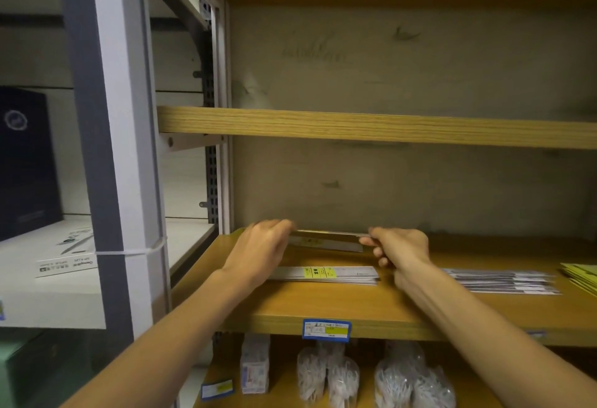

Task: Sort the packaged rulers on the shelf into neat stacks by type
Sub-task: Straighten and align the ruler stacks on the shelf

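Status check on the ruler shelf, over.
Both hands, left and right, grip one ruler pack by its ends. Two stacks lie nearer. Nothing blocking.

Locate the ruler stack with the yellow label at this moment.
In the head view the ruler stack with the yellow label lies flat on the wooden shelf, left of centre, between the two forearms and nearer the front edge than the hands.

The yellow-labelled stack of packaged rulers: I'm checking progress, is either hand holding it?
No, the yellow-labelled stack of packaged rulers lies untouched on the wooden shelf, nearer than both hands.
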Tool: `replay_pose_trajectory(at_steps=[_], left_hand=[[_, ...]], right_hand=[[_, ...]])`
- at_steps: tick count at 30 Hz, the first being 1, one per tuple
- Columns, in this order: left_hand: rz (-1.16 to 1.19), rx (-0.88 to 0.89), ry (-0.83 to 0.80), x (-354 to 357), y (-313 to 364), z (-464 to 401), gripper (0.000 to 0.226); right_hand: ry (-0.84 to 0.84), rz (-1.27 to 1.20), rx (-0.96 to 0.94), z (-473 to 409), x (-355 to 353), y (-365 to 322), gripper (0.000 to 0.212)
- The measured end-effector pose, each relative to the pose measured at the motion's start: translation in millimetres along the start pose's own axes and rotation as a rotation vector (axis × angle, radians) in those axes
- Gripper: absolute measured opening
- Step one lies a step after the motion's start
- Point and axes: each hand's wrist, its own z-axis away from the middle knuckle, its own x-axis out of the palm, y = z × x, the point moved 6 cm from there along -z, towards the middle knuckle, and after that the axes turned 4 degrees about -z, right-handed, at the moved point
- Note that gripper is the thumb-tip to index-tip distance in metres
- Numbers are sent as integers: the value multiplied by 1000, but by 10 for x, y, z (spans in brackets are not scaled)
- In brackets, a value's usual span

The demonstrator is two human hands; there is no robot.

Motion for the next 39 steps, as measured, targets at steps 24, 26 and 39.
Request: replay_pose_trajectory(at_steps=[24, 26, 39], left_hand=[[-128, -165, 29, 8, -188, -82, 36], [-126, -169, 25, 20, -193, -94, 36], [-112, -198, -37, 138, -167, -193, 41]], right_hand=[[-33, 284, -54, -18, -96, 224, 5], [-55, 364, -113, -17, -101, 189, 6], [-177, 645, -354, 29, -143, 114, 19]])
